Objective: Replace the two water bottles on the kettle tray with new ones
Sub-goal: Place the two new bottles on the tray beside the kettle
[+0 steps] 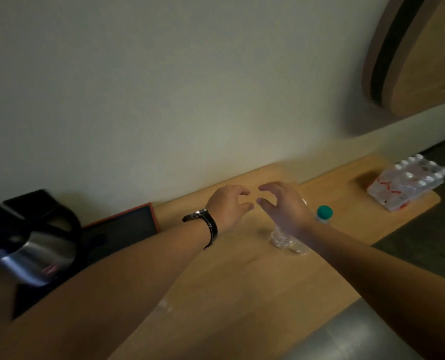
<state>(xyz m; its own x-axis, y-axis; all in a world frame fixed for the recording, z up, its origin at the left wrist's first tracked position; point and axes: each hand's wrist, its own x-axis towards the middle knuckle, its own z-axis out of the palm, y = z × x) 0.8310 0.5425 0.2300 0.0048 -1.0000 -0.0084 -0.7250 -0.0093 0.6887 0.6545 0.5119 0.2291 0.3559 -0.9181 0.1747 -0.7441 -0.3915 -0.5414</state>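
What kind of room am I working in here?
Probably a hotel guest room: a steel kettle sits on a dark tray on a wooden desk against the wall, with a shrink-wrapped pack of water bottles farther along.

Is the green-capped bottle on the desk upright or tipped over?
Upright: the green-capped bottle shows its cap on top, standing behind the right forearm.

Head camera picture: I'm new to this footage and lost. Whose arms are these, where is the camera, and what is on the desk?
The camera sits on a person's head, looking down at their own bare arms. The left hand, with a wristwatch, and the right hand hover open, holding nothing. On the wooden desk stand a green-capped bottle and a clear bottle partly hidden by the right arm. Far right lies a wrapped pack of bottles; at left, a kettle on a dark tray.
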